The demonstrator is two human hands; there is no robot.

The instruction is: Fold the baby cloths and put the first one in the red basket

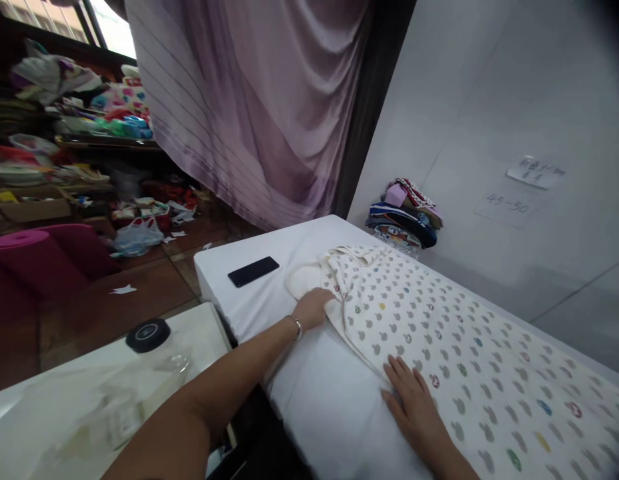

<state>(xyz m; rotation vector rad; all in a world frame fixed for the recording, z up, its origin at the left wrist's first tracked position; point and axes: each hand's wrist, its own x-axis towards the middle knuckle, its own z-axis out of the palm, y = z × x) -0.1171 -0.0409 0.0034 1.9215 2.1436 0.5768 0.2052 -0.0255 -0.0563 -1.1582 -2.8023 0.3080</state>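
Observation:
A long white cloth printed with small grey and coloured motifs lies spread over a white-covered table. Its far end is bunched and folded, showing a plain cream piece with a rounded edge. My left hand, with a bracelet at the wrist, is closed at this folded end; its fingertips are partly hidden against the fabric. My right hand rests flat along the cloth's near edge, fingers stretched out. A black phone lies beyond my left hand on the table.
A stack of folded clothes stands against the white wall. At the left, a white side table bears a round black lid and clear plastic. A purple curtain hangs behind; rolled pink mats stand farther left.

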